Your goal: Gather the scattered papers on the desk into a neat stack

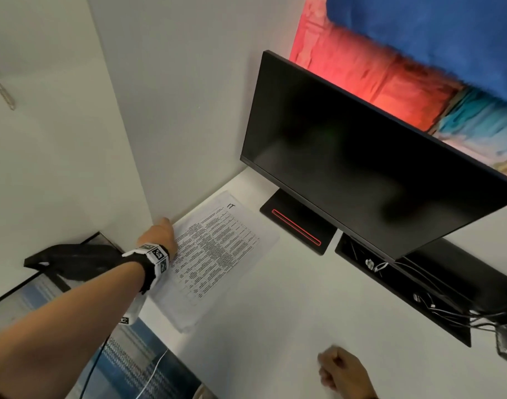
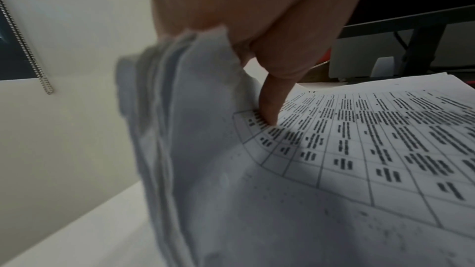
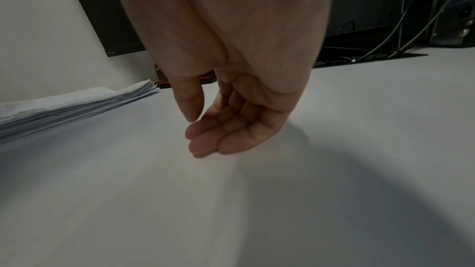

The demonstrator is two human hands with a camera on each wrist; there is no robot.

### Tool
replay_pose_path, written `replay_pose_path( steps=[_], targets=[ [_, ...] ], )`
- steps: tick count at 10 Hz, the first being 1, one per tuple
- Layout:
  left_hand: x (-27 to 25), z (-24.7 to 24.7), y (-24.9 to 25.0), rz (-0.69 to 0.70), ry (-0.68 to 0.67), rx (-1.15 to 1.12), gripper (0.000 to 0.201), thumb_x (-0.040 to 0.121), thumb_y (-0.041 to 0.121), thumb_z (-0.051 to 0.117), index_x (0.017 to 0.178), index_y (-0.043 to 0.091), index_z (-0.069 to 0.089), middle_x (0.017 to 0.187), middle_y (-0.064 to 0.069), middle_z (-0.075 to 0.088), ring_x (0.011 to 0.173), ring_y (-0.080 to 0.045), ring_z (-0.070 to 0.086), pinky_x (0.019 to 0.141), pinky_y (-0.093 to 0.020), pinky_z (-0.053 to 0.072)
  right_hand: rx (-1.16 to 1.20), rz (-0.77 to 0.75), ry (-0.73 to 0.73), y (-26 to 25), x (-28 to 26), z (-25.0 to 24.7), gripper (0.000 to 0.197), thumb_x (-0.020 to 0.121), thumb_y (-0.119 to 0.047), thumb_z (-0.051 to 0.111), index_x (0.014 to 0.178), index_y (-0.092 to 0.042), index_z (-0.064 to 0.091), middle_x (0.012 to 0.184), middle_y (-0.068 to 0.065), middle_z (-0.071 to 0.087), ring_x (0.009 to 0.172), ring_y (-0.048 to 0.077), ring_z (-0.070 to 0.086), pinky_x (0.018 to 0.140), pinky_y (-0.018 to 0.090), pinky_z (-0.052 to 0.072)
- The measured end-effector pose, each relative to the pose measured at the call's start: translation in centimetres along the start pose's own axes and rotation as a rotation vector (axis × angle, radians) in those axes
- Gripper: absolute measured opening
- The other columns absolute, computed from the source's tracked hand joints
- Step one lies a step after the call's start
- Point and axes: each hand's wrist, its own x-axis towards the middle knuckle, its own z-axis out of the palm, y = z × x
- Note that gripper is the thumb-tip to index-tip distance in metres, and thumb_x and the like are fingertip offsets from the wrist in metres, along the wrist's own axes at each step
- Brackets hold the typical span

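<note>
A stack of white papers [image 1: 217, 254] with a printed table on top lies on the white desk [image 1: 275, 326], against the left wall. My left hand [image 1: 160, 230] holds the stack's edge on the wall side. In the left wrist view the thumb [image 2: 270, 98] presses on the printed top sheet [image 2: 359, 149], and the sheets' edge curls up against the palm. My right hand [image 1: 340, 370] hovers over bare desk near the front edge, well apart from the stack. Its fingers [image 3: 205, 139] hang loosely curled and hold nothing. The right wrist view shows the stack's layered corner [image 3: 77, 105].
A dark monitor [image 1: 361, 168] on a black base with a red stripe [image 1: 298, 223] stands just beyond the stack. A black cable tray [image 1: 419, 283] with wires runs at the back right. A white wall [image 1: 145, 125] bounds the desk on the left, with a black object [image 1: 73, 260] beside it.
</note>
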Motion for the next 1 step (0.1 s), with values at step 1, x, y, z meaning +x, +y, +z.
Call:
replay_pose_path(
  steps=[1],
  targets=[
    [-0.38,0.46,0.86,0.003,0.106,0.144,0.053,0.091,0.019,0.055,0.139,0.003,0.04,0.129,-0.016,0.055,0.115,-0.033,0.059,0.09,-0.04,0.05,-0.077,-0.037,0.032,-0.46,-0.47,-1.06,0.019,0.088,-0.014,0.07,0.073,-0.004,0.069,0.06,0.008,0.073,0.053,0.015,0.063,0.061,0.023,0.048]
  ],
)
